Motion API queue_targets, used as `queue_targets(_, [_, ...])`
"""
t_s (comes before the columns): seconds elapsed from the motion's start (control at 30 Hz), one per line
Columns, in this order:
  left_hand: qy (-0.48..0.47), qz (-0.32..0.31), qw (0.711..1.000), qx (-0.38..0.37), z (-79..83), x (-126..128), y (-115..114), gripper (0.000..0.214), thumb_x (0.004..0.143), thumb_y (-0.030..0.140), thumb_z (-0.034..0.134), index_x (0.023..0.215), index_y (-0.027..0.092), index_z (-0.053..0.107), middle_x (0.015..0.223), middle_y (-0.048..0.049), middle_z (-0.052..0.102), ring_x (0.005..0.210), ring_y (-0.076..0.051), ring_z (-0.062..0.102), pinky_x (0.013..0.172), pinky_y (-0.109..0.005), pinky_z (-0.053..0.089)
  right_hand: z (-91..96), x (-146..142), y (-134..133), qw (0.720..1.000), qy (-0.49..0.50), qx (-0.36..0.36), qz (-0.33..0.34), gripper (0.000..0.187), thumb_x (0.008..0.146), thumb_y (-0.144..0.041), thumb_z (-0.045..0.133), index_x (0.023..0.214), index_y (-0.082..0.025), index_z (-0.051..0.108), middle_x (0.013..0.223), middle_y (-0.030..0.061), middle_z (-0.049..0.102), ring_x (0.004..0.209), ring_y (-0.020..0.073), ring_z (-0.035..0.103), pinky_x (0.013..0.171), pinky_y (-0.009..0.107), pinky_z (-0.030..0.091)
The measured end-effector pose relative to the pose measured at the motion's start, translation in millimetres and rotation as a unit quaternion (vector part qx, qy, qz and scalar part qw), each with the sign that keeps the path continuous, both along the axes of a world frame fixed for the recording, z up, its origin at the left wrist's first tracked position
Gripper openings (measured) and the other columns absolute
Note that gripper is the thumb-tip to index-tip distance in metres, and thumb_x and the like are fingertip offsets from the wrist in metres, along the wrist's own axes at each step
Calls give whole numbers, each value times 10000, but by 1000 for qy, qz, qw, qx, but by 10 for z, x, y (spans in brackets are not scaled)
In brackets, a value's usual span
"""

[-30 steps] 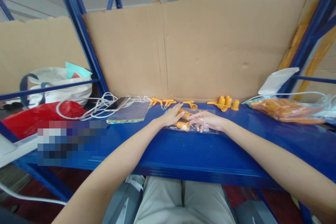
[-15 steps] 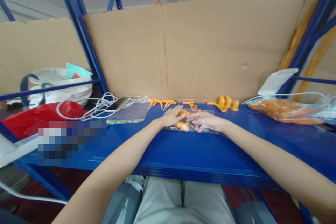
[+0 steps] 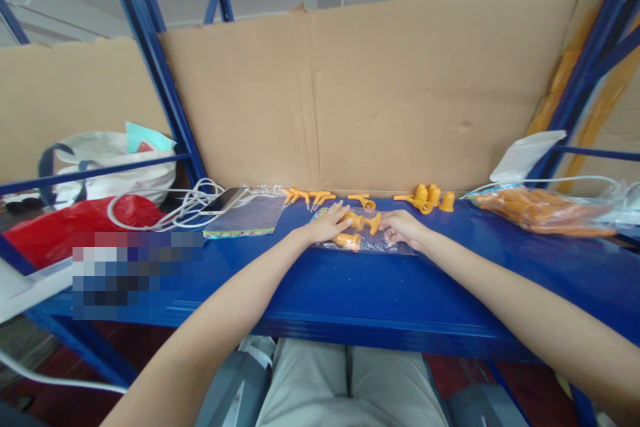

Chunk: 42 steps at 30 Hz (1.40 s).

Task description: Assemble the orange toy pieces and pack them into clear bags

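Observation:
A small clear plastic bag (image 3: pixel 373 246) lies on the blue shelf (image 3: pixel 350 287), with a few orange plastic parts (image 3: pixel 361 221) on or in it. My left hand (image 3: pixel 327 225) rests flat on the bag's left end, fingers stretched out over the orange parts. At the bag's right end my right hand (image 3: pixel 403 227) has its fingers curled down onto the plastic. Whether it grips the bag is unclear.
More orange parts (image 3: pixel 430 197) and orange T-shaped pieces (image 3: pixel 307 196) lie along the cardboard back wall (image 3: pixel 370 93). A full bag of orange parts (image 3: pixel 543 209) is at right. A phone (image 3: pixel 225 199), white cables (image 3: pixel 175 207) and a dark pouch (image 3: pixel 250 215) lie at left.
My right hand has drawn back to the right and its fingers have curled, uncovering the orange parts. My left hand has stayed in place.

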<state>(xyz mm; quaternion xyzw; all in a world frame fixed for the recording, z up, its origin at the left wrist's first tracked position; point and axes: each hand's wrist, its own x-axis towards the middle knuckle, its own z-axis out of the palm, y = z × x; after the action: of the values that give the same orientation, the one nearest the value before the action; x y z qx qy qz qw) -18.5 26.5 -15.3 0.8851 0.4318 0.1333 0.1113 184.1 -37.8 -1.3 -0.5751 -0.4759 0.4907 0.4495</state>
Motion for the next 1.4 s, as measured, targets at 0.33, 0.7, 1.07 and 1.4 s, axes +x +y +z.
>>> queue_targets(0.33, [24,8,1000,4,34,7,-35,734,891,634,228,1476,191,256,1574,-49,78,1444,-269,5,1172,-428,93,-10,6,8,1000,15,3,-13,412,723,53,582,1105,-97,611,586,-23,631,293,39,410,267,162,331])
queue_targets(0.7, [6,12,1000,25,0,4,-3,683,908,588,266,1479,214,235,1574,-50,105,1448,-245,28,1171,-410,119,-58,28,52,999,-26,6,28,602,738,-4,588,1321,-142,533,580,-46,618,293,32,345,268,163,267])
queue_targets(1.07, [-66,15,997,29,-7,14,-7,523,875,433,439,1314,149,418,1478,-154,359,1392,-263,292,1144,-396,217,0,13,23,996,-44,11,77,428,737,-40,580,1133,-191,635,716,-29,677,306,24,388,282,159,304])
queue_targets(1.4, [-83,-55,993,70,21,16,6,193,870,332,458,727,202,466,1005,-92,653,1199,-259,512,1002,-415,403,16,11,23,1000,-8,5,16,235,720,-16,604,912,-152,605,607,-29,636,321,51,420,323,190,384])
